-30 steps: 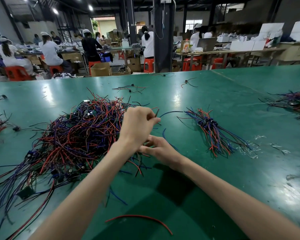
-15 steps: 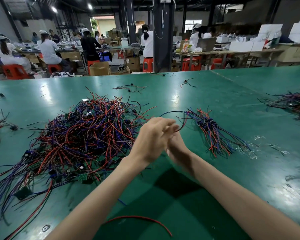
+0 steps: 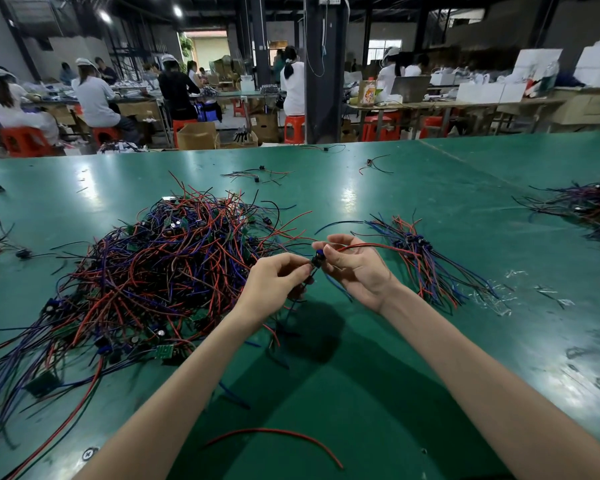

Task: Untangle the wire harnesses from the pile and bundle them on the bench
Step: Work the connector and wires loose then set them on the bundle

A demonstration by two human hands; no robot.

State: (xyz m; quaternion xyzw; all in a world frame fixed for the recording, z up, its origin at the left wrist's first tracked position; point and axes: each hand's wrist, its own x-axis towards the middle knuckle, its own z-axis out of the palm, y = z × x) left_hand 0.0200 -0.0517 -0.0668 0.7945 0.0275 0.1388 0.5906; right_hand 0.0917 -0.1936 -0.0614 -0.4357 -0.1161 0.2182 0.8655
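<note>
Once fingers (image 3: 288,264) parted — harness (image 3: 317,259) pinched between.

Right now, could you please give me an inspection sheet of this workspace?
Surface: green bench, glossy, reflecting ceiling lights.
Job's things: tangled pile of red, blue and black harnesses left of the hands; sorted bundle to their right; held harness between the hands.
Clutter: loose red wire near the front edge; clear plastic scraps beside the bundle; second pile at the far right.
Hands: left hand pinches the held harness at its dark end; right hand holds its red wire.
Cables: light cord hanging down the dark pillar.
Surroundings: seated workers at other benches, red stools, cardboard boxes.
</note>
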